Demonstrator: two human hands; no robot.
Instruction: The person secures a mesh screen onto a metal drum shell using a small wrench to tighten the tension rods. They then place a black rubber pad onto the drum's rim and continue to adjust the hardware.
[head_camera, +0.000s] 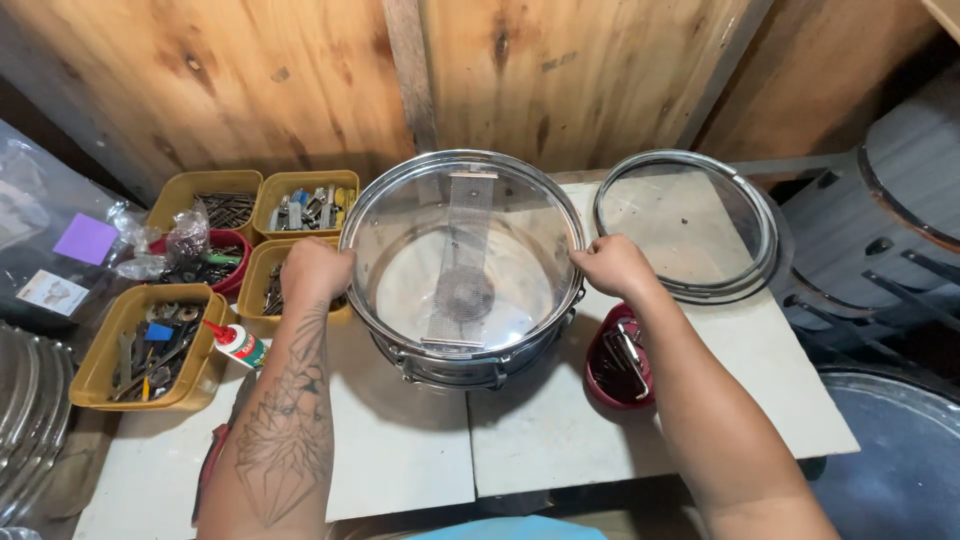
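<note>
- Hands: left hand (312, 270) curled over the left rim of the snare drum (462, 270), right hand (612, 265) gripping the opposite rim; both clamped on the drum, one at each side, well apart from each other. Left forearm bears a tattoo.
- Snare drum: metal shell with chrome hoop and clear head, standing on the pale table (540, 420) near the middle of its back edge; a strip of snare wires (462, 255) shows through the head.
- Loose hoop with clear drumhead (688, 225): lying flat at the table's back right corner, just beside the drum.
- Red bowl (612, 372): below the right wrist, near the table's right side, holding metal hardware.
- Yellow trays (150, 345): several grouped at the table's left edge and back left corner, filled with screws, keys and small metal parts.
- Second red bowl (205, 262): among the trays, with a crumpled plastic bag on it.
- Glue bottle (235, 343): white, red cap, lying tilted between the front tray and the left forearm.
- Wooden plank wall (220, 80): behind the table.
- Dark drum shells (880, 230): off the table's right edge.
</note>
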